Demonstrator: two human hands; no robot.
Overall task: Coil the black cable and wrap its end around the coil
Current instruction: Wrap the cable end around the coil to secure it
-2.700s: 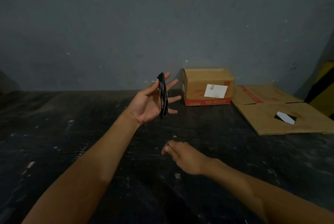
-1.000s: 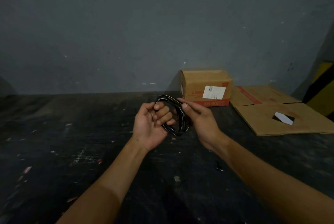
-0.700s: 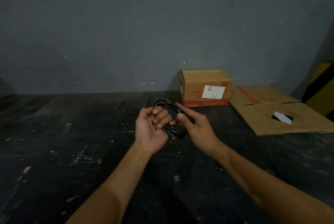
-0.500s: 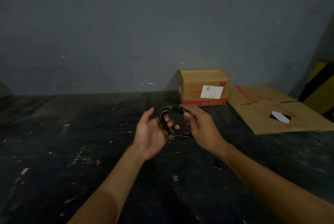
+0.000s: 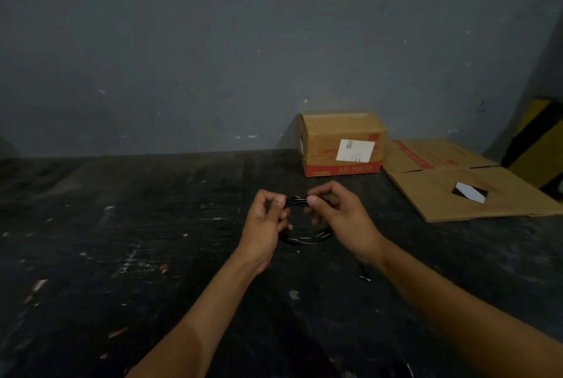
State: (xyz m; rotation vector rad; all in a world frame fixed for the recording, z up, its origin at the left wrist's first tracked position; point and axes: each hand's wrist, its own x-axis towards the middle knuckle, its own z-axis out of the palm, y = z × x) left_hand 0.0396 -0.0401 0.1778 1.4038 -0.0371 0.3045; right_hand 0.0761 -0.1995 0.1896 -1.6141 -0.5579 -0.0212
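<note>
Black cable (image 5: 304, 237), looped into a coil, sits at the centre of the frame between your hands — your left hand (image 5: 265, 225) pinches its top edge, fingers curled shut, and your right hand (image 5: 338, 213) pinches the same edge just beside it. A cardboard box (image 5: 341, 143) stands upper right, against the wall.
</note>
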